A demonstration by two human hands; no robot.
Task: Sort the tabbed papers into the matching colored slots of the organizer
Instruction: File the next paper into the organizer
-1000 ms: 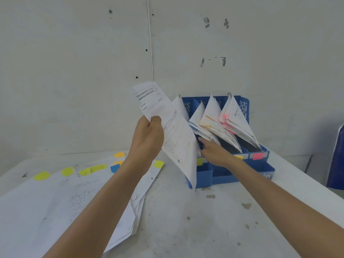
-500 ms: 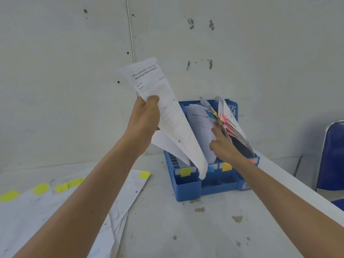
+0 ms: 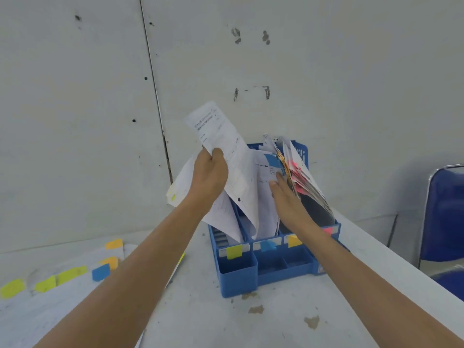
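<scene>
My left hand (image 3: 209, 175) grips a printed white sheet (image 3: 227, 151) held upright over the left part of the blue plastic organizer (image 3: 263, 267). The sheet's lower end hangs into the slots behind the yellow label (image 3: 234, 252) and blue label (image 3: 268, 246). My right hand (image 3: 285, 197), fingers straight, presses against the filed papers (image 3: 305, 177) with blue, orange and pink tabs, pushing them to the right. A blue-tabbed sheet (image 3: 272, 160) stands just left of my fingertips. Orange (image 3: 294, 241) and pink (image 3: 327, 231) labels mark the right slots.
A spread of white papers with yellow, orange and blue tabs (image 3: 62, 275) lies on the table at the left. A blue chair (image 3: 444, 222) stands past the table's right edge. The grey wall is right behind the organizer.
The held sheet has come down from above the organizer toward its left slots. My right hand has kept pushing the filed papers to the right, opening a gap.
</scene>
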